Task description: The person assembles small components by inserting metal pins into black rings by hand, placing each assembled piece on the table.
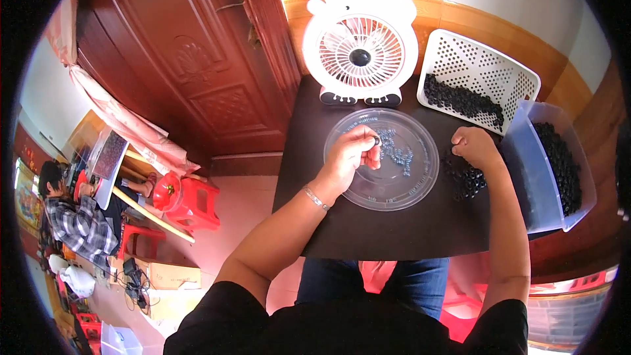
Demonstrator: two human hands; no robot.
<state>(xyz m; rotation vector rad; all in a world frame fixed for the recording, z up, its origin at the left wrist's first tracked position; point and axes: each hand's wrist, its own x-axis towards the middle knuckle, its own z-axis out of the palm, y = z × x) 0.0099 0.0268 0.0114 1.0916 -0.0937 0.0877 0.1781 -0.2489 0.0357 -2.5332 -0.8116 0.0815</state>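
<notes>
My left hand (353, 152) is raised over a round clear plastic lid (420, 187), pinching a small dark ring-like piece (376, 141) between thumb and finger. Small bluish see-through pieces (397, 154) lie scattered on the lid below it. On the right, my right hand (476, 147) has its fingers curled closed at the far side of a loose heap of small shiny black pieces (468, 183) on the dark table (381, 236). Whatever those fingers hold, if anything, is hidden.
Behind the lid stands a white fan (360, 52). A white perforated basket (483, 59) and a bluish plastic bin (526, 177), both with black pieces, stand at the right. Far left, a person (79, 223) sits near red stools (187, 200); a wooden door (190, 59) rises behind.
</notes>
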